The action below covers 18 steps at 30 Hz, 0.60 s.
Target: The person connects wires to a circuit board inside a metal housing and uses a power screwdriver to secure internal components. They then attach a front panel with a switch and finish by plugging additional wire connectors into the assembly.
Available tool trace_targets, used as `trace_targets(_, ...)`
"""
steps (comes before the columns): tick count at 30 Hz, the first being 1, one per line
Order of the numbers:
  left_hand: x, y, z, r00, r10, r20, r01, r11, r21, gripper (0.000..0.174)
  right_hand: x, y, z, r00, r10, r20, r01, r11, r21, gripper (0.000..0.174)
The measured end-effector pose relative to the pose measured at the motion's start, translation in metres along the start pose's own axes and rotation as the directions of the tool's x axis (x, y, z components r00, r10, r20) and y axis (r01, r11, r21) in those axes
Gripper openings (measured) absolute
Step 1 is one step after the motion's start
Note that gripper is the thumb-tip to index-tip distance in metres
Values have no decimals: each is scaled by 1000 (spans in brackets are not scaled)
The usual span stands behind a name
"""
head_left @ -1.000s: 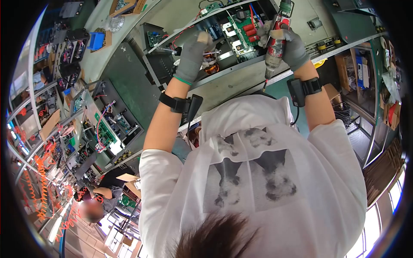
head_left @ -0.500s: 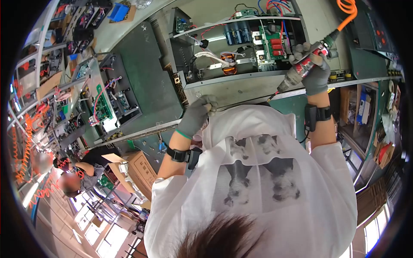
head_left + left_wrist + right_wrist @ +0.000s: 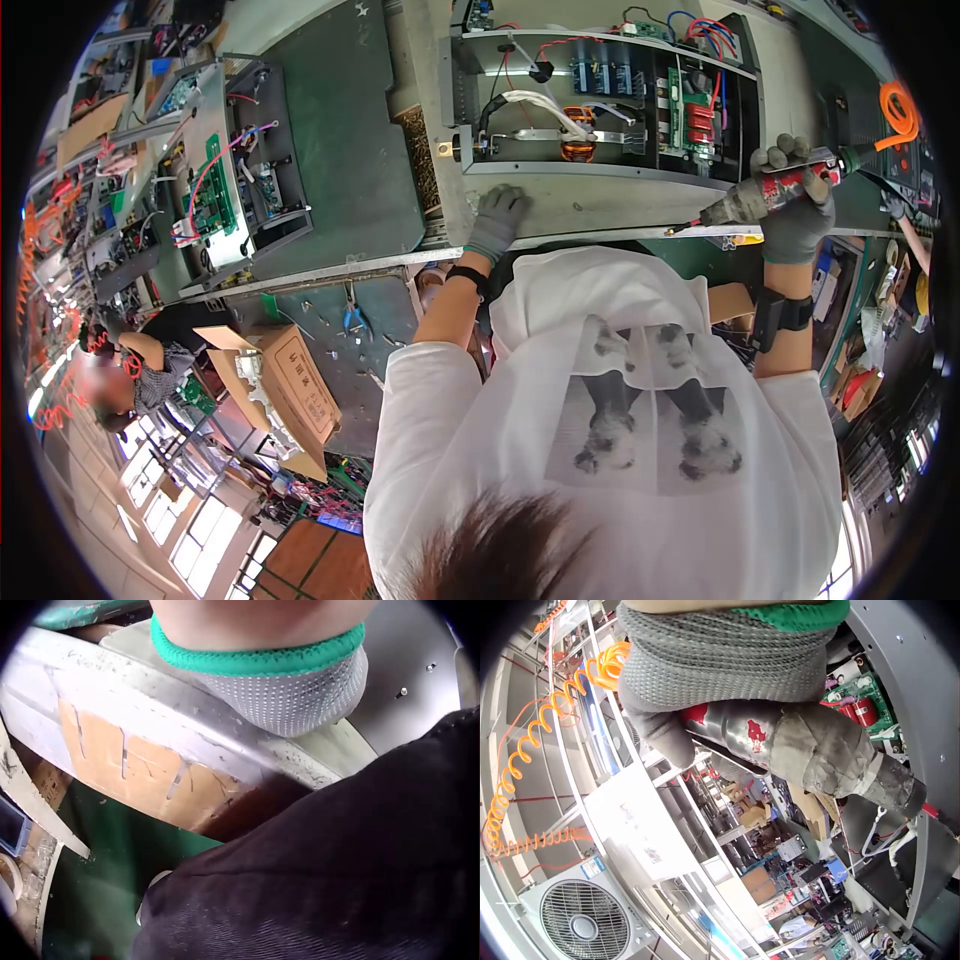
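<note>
My gloved right hand (image 3: 800, 222) grips a worn red-and-black pneumatic screwdriver (image 3: 748, 203), its bit pointing left over the bench's front edge. Tape wraps the front of the screwdriver's body in the right wrist view, and an orange coiled hose (image 3: 897, 112) runs from its rear. In a grey glove with a green cuff, my left hand (image 3: 500, 218) rests palm down on the bench top (image 3: 600, 214), fingers extended. Just beyond both hands lies an open metal chassis (image 3: 605, 176). Inside are a copper-wound coil (image 3: 577, 148), blue capacitors (image 3: 607, 78) and a green circuit board with red components (image 3: 697, 125).
A second open chassis (image 3: 226, 200) sits to the left, past a dark green mat (image 3: 345, 150). Below the bench edge are blue-handled pliers (image 3: 353, 317) and an open cardboard box (image 3: 300, 380). Another person (image 3: 150, 365) works at the far left.
My left hand has left the chassis interior, drawn back towards my body, then settled on the bench front. The right hand has swung the screwdriver away from the board, out to the right. The head view has shifted.
</note>
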<state>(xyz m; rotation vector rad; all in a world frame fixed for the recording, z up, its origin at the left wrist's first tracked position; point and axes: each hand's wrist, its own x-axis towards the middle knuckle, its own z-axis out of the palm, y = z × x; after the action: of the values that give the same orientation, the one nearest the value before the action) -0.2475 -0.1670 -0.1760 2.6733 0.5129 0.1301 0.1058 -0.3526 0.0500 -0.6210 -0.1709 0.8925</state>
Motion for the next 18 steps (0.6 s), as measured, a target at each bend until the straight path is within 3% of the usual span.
trace_targets(2,2,2,-3,998,-31,-53,33,999,43,25,0,1,1,1000,15,-7,-15,1000,-5,32)
trace_targets(5,2,1,-9,998,-14,-69,10,998,-65,29,-2,5,7,998,5,-58,-8,999,-51,31)
trace_targets(7,1,8,-27,989,-93,-119,76,987,-144,33,-2,5,10,998,1,-69,-5,998,-64,30)
trace_targets(11,-9,10,-60,973,-126,-195,90,979,-185,33,-4,2,12,996,-37,-86,31,997,-77,30)
trace_targets(13,-15,17,-82,927,-256,-274,177,944,-280,40,-5,-2,6,996,-53,-67,49,997,-66,31)
trace_targets(14,-16,24,-95,930,-247,-273,171,946,-275,40,-4,-5,3,997,-70,-43,67,996,-58,32)
trace_targets(15,-13,34,-113,906,-219,-363,130,958,-254,40,-5,-7,2,996,-79,-45,76,996,-54,32)
trace_targets(17,8,58,-147,875,-176,-451,76,970,-230,40,-12,-11,2,981,-127,-148,113,989,-97,35)
trace_targets(18,27,74,-166,864,-84,-496,11,989,-148,34,-14,-12,2,976,-143,-162,128,987,-96,36)
